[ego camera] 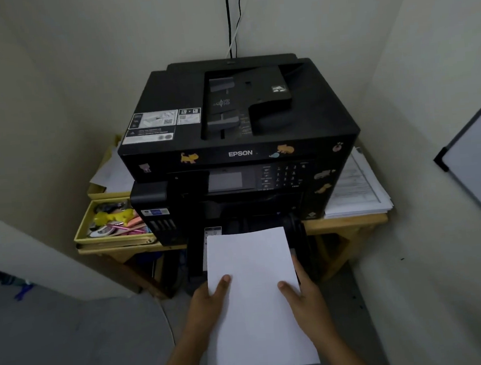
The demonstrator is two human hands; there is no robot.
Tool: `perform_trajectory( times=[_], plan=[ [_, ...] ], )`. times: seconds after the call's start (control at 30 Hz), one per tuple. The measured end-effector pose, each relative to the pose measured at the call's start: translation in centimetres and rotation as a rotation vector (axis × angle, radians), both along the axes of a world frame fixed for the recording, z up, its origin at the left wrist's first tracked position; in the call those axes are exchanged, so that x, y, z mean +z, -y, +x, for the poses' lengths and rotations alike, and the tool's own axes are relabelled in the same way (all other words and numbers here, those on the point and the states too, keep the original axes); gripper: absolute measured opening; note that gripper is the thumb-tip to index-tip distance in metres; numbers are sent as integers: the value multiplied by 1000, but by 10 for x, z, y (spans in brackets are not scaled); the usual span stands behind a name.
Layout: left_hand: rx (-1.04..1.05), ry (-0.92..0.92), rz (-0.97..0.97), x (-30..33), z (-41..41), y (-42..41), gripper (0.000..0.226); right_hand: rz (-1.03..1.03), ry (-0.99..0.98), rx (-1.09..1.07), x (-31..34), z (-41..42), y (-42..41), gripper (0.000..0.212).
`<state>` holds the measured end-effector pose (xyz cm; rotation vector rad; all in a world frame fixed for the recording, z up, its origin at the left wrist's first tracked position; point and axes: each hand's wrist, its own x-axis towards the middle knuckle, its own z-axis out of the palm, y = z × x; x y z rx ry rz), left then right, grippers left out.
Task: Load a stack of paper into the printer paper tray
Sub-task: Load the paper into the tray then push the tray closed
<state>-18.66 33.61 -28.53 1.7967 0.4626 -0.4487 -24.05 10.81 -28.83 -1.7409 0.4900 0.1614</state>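
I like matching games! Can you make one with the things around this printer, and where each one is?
Things:
1. paper stack
2. printer
3. yellow tray
4. sheet pile

Places:
A. on the wooden table, left of the printer
B. held in both hands
C. on the table, right of the printer
D. in the middle of the table

Pairs: 1-B, 2-D, 3-A, 4-C

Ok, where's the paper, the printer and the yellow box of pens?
paper [253,282], head view, middle of top sheet
printer [240,153], head view, front band by the logo
yellow box [80,223], head view, left wall
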Motion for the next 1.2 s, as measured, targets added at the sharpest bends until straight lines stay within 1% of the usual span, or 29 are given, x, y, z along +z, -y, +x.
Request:
perform_trajectory(
  times=[0.1,0.23,0.3,0.4,0.5,0.9,1.0,1.2],
  plan=[
    [-18,40,13,-4,7,4,39,-31,-35,15,-5,11,6,74],
    [-24,93,82,-9,19,9,42,-34,-23,11,-6,21,11,71],
    [-20,114,108,-11,25,12,49,-15,-14,8,-7,26,13,69],
    [-26,142,139,-13,34,11,65,-5,5,1,-7,30,14,67],
    [-69,152,145,-14,44,9,73,-11,23,-7,-7,36,15,67],
    [-106,178,77,-16,85,13,76,-19,24,1,-14,73,24,68],
    [-134,199,117,-20,92,12,77,-21,3,27,-16,80,26,67],
    [-196,207,220,-27,104,6,82,-91,-10,91,-16,94,28,69]
  ],
)
